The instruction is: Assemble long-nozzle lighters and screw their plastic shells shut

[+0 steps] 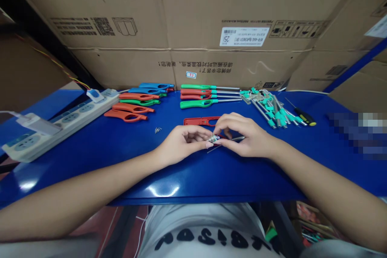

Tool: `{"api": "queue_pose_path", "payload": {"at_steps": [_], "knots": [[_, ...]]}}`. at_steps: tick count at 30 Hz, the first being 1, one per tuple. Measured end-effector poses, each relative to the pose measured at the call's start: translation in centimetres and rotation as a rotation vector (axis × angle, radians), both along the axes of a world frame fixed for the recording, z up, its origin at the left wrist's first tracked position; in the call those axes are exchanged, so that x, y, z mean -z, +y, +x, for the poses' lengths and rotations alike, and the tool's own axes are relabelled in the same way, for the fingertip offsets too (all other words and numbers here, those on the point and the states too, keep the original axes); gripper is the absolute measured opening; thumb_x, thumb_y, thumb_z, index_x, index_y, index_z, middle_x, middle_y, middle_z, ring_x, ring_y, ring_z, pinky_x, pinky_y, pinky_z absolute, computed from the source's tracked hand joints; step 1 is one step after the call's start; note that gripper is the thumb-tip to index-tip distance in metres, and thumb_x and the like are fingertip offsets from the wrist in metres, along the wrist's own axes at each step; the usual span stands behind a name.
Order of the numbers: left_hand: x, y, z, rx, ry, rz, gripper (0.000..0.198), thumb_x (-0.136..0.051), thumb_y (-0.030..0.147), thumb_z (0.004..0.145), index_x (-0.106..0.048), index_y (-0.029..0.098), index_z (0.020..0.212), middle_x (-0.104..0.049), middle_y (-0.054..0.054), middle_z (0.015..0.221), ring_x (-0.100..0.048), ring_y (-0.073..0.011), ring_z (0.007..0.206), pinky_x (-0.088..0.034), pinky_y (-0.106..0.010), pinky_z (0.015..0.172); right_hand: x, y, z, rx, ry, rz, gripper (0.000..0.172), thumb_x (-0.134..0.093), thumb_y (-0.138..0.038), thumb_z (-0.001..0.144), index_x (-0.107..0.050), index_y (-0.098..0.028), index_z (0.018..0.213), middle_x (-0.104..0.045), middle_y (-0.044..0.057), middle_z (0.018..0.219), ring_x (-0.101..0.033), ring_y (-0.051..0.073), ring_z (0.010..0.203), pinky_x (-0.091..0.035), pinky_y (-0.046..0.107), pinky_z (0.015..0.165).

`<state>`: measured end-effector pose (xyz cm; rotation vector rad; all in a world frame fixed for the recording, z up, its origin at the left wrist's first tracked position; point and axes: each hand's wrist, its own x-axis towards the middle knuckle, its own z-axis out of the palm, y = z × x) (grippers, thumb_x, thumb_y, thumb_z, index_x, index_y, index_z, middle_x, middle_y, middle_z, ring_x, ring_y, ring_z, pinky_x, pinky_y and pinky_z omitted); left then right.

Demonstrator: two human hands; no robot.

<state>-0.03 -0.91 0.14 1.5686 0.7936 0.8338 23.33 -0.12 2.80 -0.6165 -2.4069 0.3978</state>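
My left hand (189, 139) is closed, thumb and fingertips pinching one end of a small lighter mechanism (214, 139) with a pale, partly greenish body. My right hand (246, 133) is closed on the same piece from the other side. A thin metal tube (238, 138) sticks out past the right fingers; whether it joins the mechanism is hard to see. Just behind the hands lies a red lighter handle shell (195, 121), its inner side up and its right end covered by my fingers. Another red edge shows beneath the right hand, mostly hidden.
Several lighters with metal tubes (196, 104) lie at the back middle. Orange, green and blue handles (130, 108) lie left, near a power strip (72, 119). Small screws (157, 130) sit nearby. Right: piled metal tubes with teal ends (272, 109), a screwdriver (304, 117). Cardboard (193, 40) stands behind.
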Motion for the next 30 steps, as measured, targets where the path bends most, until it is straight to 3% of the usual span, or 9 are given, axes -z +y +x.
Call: {"api": "queue_pose_path", "payload": {"at_steps": [6, 17, 23, 30], "knots": [[0.08, -0.15, 0.10, -0.011, -0.011, 0.011, 0.029, -0.082, 0.029, 0.078, -0.076, 0.015, 0.102, -0.079, -0.007, 0.094, -0.074, -0.0186, 0.085, -0.060, -0.030, 0.082, -0.08, -0.24, 0.07, 0.005, 0.012, -0.014, 0.010, -0.065, -0.023, 0.092, -0.059, -0.020, 0.099, -0.064, 0.003, 0.092, -0.055, 0.012, 0.068, -0.046, 0.033, 0.078], [-0.39, -0.21, -0.22, 0.037, 0.115, 0.230, 0.024, -0.078, 0.023, 0.082, -0.075, 0.015, 0.105, -0.079, -0.007, 0.098, -0.073, -0.0191, 0.089, -0.057, -0.029, 0.084, 0.06, -0.41, 0.02, -0.040, -0.031, -0.199, 0.018, -0.065, -0.017, 0.087, -0.057, -0.020, 0.102, -0.059, 0.004, 0.097, -0.052, 0.011, 0.072, -0.048, 0.028, 0.074], [-0.67, -0.05, -0.49, -0.010, 0.206, 0.488, 0.015, -0.080, 0.023, 0.081, -0.078, 0.019, 0.096, -0.078, -0.005, 0.089, -0.064, -0.0169, 0.082, -0.052, -0.026, 0.073, 0.05, -0.65, 0.02, -0.034, 0.010, -0.313, 0.023, -0.067, -0.023, 0.089, -0.049, -0.021, 0.104, -0.055, 0.003, 0.102, -0.051, 0.009, 0.070, -0.047, 0.026, 0.068], [-0.59, -0.09, -0.52, -0.075, 0.216, 0.543, 0.014, -0.079, 0.023, 0.083, -0.077, 0.018, 0.096, -0.076, -0.002, 0.085, -0.055, -0.0114, 0.066, -0.045, -0.023, 0.062, -0.11, -0.41, 0.11, -0.039, 0.003, -0.270, 0.026, -0.068, -0.025, 0.090, -0.054, -0.021, 0.112, -0.055, 0.003, 0.103, -0.053, 0.010, 0.074, -0.048, 0.026, 0.070]]}}
